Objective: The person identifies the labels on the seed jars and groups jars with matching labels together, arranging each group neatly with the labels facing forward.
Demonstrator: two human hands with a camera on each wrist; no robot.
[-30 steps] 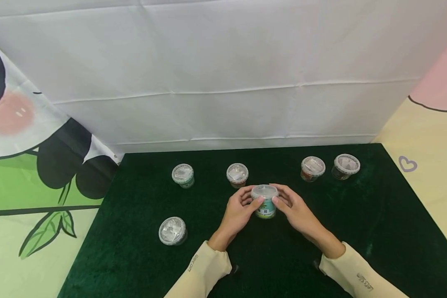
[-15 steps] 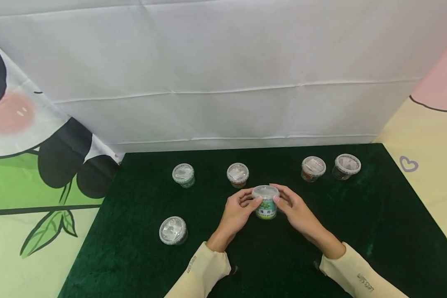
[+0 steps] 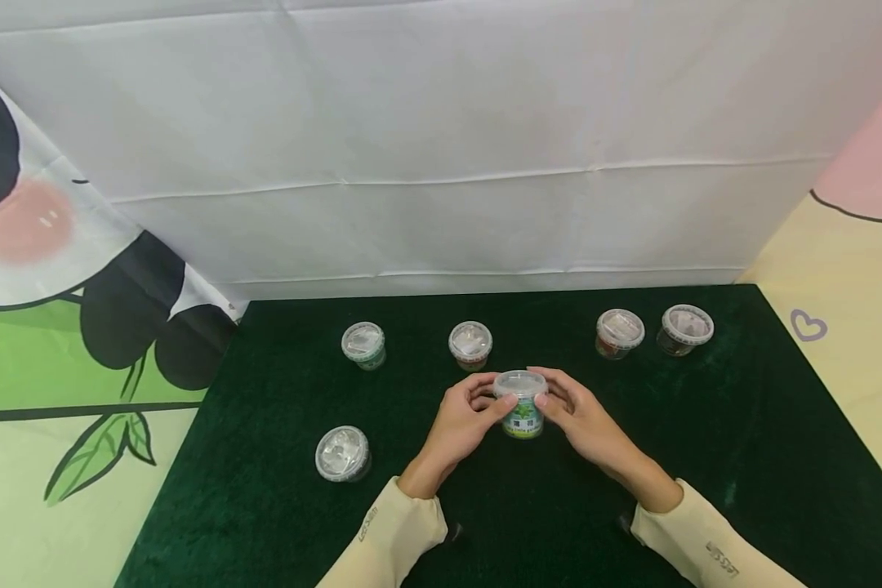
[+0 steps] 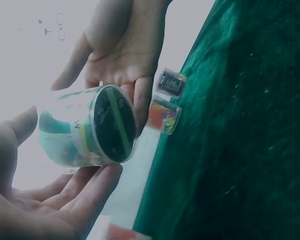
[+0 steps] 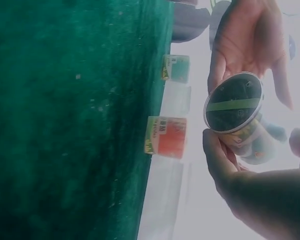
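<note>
Both hands hold a small clear plastic tub [image 3: 522, 406] with a translucent lid and a teal and green printed label. My left hand [image 3: 461, 425] grips its left side, thumb in front and fingers behind. From the right, my right hand [image 3: 586, 420] grips it in the same way. In the left wrist view the tub's dark underside [image 4: 114, 125] shows a pale green stripe, and the tub is raised off the table. That underside [image 5: 235, 102] also faces the right wrist camera. The tub's back is hidden in the head view.
On the dark green cloth [image 3: 632, 523] stand similar lidded tubs: one at back left [image 3: 363, 345], one behind my left hand [image 3: 470, 345], two at back right [image 3: 620, 333] [image 3: 686, 329], and one at front left [image 3: 342, 454]. A white cloth wall [image 3: 441, 163] rises behind.
The tub has turned a little, so more of its label's print faces the head camera. Both hands have lowered slightly in the head view with it. The other tubs stand where they were.
</note>
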